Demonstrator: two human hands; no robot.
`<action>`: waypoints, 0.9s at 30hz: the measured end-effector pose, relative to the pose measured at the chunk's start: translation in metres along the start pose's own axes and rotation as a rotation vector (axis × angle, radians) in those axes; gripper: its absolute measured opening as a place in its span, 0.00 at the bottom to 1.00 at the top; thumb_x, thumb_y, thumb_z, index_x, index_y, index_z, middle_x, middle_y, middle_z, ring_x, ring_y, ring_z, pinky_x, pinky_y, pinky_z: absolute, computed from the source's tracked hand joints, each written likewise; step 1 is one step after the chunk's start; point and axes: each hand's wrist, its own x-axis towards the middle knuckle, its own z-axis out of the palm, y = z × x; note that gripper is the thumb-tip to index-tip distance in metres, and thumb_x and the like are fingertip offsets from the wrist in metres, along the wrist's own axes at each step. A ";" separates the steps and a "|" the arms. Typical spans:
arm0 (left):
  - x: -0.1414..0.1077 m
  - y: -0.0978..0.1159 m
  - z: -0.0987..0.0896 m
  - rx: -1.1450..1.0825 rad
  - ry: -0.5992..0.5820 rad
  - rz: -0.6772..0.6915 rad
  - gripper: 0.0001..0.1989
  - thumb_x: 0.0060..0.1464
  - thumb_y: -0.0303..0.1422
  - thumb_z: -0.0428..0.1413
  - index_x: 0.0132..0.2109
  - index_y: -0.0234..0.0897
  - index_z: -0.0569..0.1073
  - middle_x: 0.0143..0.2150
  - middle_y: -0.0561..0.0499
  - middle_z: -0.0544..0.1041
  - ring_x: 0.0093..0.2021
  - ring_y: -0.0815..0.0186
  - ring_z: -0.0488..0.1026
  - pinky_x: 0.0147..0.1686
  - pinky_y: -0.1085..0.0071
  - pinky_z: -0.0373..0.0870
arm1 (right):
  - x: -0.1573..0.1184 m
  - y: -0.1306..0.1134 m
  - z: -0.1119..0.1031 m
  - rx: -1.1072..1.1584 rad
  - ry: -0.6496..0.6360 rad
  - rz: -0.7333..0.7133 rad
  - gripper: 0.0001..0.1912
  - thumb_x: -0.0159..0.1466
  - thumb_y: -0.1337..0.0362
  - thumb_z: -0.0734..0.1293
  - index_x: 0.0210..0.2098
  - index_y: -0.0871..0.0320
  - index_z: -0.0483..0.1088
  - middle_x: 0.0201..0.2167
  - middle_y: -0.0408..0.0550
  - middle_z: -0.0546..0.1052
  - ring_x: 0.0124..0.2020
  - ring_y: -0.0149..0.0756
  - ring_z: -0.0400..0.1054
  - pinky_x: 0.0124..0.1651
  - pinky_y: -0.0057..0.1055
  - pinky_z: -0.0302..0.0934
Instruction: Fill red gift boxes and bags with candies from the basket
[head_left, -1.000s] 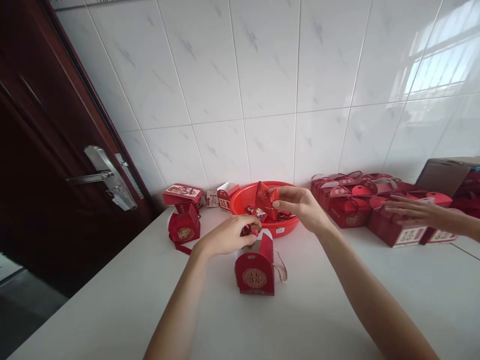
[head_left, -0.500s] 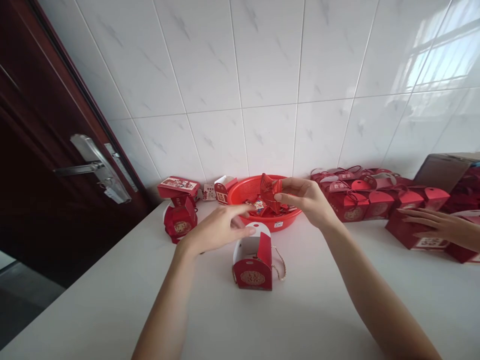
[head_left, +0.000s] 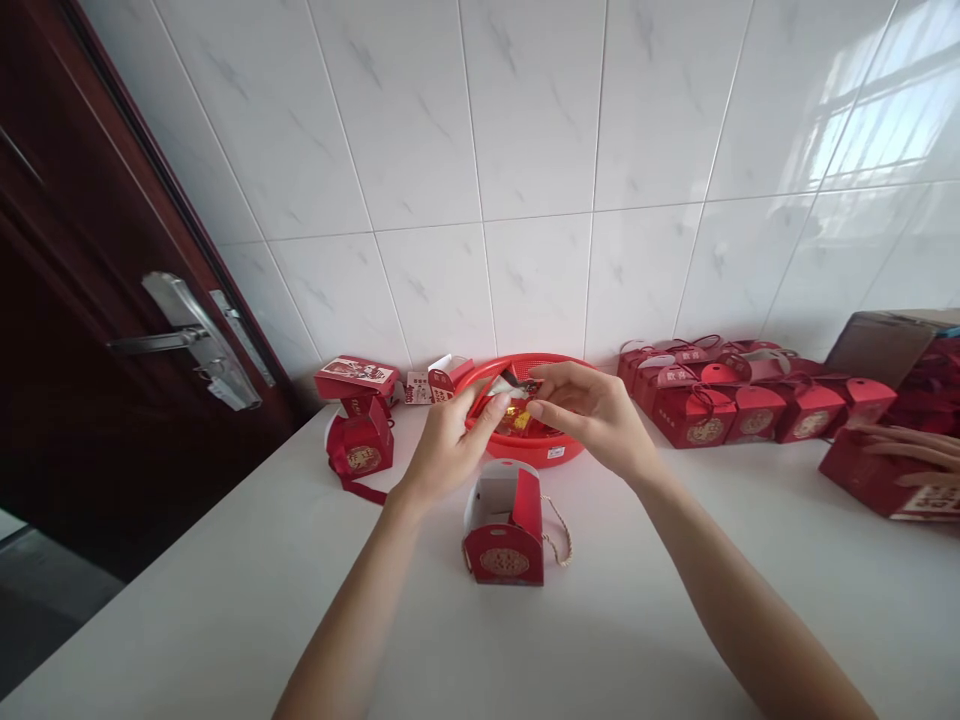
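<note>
Two hands above the white table [head_left: 600,620] partly hid the red basket [head_left: 525,454], in front of which the open box [head_left: 504,562] stood upright, red outside, pale inside, with a gold emblem. The left hand [head_left: 450,440], closer to the box a moment before, pinched a blurred red-and-white packet [head_left: 501,388] over the basket; whether the bent fingers of the right hand [head_left: 607,415] also gripped it, I could not tell.

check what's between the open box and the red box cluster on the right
The head view shows the right forearm, the rope handle and bare white tabletop there.
</note>
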 end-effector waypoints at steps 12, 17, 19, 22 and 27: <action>0.002 0.003 -0.009 -0.332 -0.093 -0.190 0.20 0.60 0.48 0.55 0.45 0.36 0.81 0.40 0.47 0.81 0.48 0.55 0.76 0.49 0.64 0.72 | 0.001 -0.001 -0.004 0.174 -0.210 0.117 0.21 0.54 0.51 0.77 0.41 0.58 0.76 0.33 0.48 0.79 0.34 0.38 0.74 0.36 0.34 0.70; 0.003 0.001 -0.002 -0.456 0.050 -0.213 0.22 0.56 0.50 0.60 0.44 0.35 0.82 0.41 0.46 0.83 0.47 0.54 0.78 0.47 0.63 0.74 | 0.001 -0.002 -0.003 0.164 -0.228 0.105 0.19 0.52 0.53 0.79 0.36 0.59 0.77 0.34 0.47 0.79 0.32 0.35 0.72 0.34 0.32 0.68; 0.004 0.000 0.001 -0.543 0.104 -0.237 0.21 0.55 0.50 0.61 0.40 0.36 0.83 0.38 0.47 0.83 0.43 0.56 0.78 0.45 0.63 0.75 | 0.001 -0.004 -0.002 0.220 -0.209 0.092 0.18 0.53 0.54 0.79 0.37 0.59 0.77 0.36 0.48 0.80 0.34 0.35 0.73 0.36 0.32 0.69; 0.007 -0.003 0.000 -0.602 0.105 -0.272 0.22 0.54 0.51 0.61 0.38 0.35 0.82 0.35 0.47 0.82 0.41 0.56 0.78 0.43 0.63 0.75 | 0.001 -0.006 -0.002 0.248 -0.158 0.075 0.17 0.54 0.55 0.78 0.39 0.58 0.77 0.38 0.49 0.81 0.38 0.38 0.75 0.41 0.34 0.70; 0.006 -0.008 -0.021 -0.224 -0.120 -0.267 0.25 0.59 0.53 0.52 0.45 0.36 0.79 0.45 0.46 0.81 0.50 0.54 0.76 0.49 0.64 0.72 | 0.003 -0.003 -0.010 0.112 -0.060 0.093 0.15 0.57 0.55 0.75 0.38 0.58 0.76 0.36 0.49 0.81 0.38 0.41 0.75 0.43 0.37 0.70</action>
